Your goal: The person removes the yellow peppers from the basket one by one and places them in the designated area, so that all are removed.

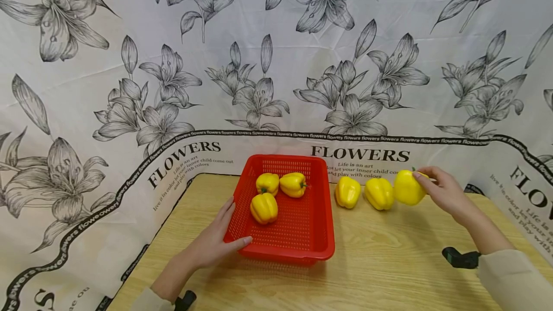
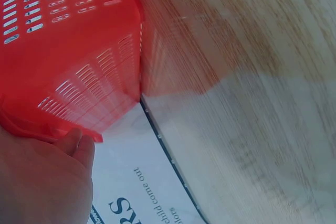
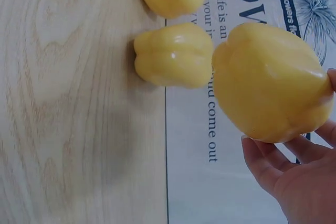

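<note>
Flower-print cloth behind wooden desk. Red basket on desk. From my remote post I have the left grip clamped on the basket's near-left corner, the right grip on a yellow pepper. Two loose peppers on desk, between held one and basket. Three more peppers inside basket.

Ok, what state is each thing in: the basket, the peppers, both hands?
Red basket, upright, partly filled
Three peppers, inside the basket, look whole
Two peppers, on the table, look whole
Last pepper, lifted
Left hand, gripping the basket
Right hand, holding the last pepper
</note>
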`<state>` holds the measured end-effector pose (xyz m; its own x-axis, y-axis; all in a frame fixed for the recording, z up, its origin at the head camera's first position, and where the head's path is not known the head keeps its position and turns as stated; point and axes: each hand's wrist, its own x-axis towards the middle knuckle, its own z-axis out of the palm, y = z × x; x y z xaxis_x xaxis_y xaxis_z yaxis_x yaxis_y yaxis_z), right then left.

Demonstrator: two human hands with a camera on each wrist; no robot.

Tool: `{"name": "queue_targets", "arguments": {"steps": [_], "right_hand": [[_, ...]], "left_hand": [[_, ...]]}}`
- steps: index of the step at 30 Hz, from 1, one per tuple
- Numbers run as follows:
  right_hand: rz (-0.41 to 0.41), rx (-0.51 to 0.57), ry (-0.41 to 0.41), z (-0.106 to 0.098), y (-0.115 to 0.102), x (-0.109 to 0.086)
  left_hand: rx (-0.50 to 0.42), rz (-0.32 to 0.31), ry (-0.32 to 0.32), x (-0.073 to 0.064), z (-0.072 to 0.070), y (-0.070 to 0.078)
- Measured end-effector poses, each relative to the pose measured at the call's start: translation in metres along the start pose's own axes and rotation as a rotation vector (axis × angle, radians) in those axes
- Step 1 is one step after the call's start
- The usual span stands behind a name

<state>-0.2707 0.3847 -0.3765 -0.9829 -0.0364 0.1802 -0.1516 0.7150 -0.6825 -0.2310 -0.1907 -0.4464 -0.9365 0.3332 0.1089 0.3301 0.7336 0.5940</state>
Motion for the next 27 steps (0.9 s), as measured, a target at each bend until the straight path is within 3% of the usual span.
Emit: {"name": "queue_targets", "arguments": {"steps": [15,27], "right_hand": [[0.048,0.026,0.006,-0.003,0.036,0.013],[0.087,0.016,0.010,0.012,0.068,0.027]], "left_hand": [[-0.004,0.009,-0.004,0.001,-0.001,-0.002],[-0.035,0.016,0.003,0.001,-0.001,-0.002]]}}
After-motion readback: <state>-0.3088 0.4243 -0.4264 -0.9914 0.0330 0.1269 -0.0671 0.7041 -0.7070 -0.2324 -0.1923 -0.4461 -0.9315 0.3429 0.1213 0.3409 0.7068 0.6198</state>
